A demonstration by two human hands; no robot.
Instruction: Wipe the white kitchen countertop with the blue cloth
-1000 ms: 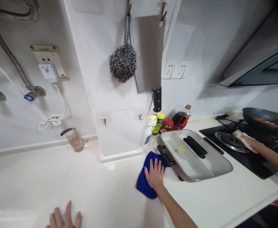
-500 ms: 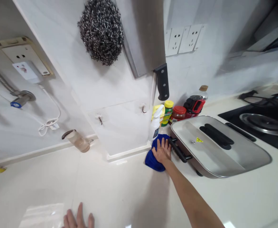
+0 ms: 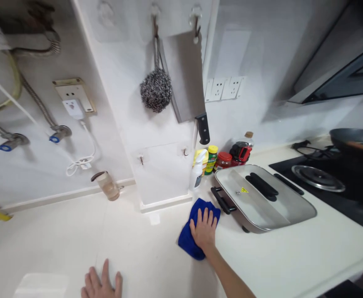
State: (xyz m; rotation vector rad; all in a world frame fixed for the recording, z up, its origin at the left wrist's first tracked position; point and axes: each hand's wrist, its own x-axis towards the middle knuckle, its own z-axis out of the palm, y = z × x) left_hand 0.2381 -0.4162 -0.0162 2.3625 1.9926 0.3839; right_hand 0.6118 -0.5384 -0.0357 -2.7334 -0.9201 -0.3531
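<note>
My right hand (image 3: 204,231) lies spread on a blue cloth (image 3: 188,238), pressing it against the white countertop (image 3: 138,252). The cloth is partly folded, and its middle is hidden under the palm. At the lower edge, my left hand (image 3: 102,283) rests on the countertop, fingers apart and nothing in it. Just right of the cloth stands a rectangular electric pan (image 3: 262,200) with a glass lid and black handles. Behind the cloth, near the wall, is a white spray bottle (image 3: 197,171).
A red-lidded jar (image 3: 223,160), a green yellow-capped bottle (image 3: 211,159) and a red-labelled bottle (image 3: 242,151) line the wall. A cleaver (image 3: 186,78) and a steel scourer (image 3: 156,90) hang above. A clear cup (image 3: 107,186) stands left; a black cooktop (image 3: 318,186) lies right.
My right hand has slid the blue cloth toward me and slightly left, away from the wall and spray bottle. My left hand stays on the countertop. The view has tilted up.
</note>
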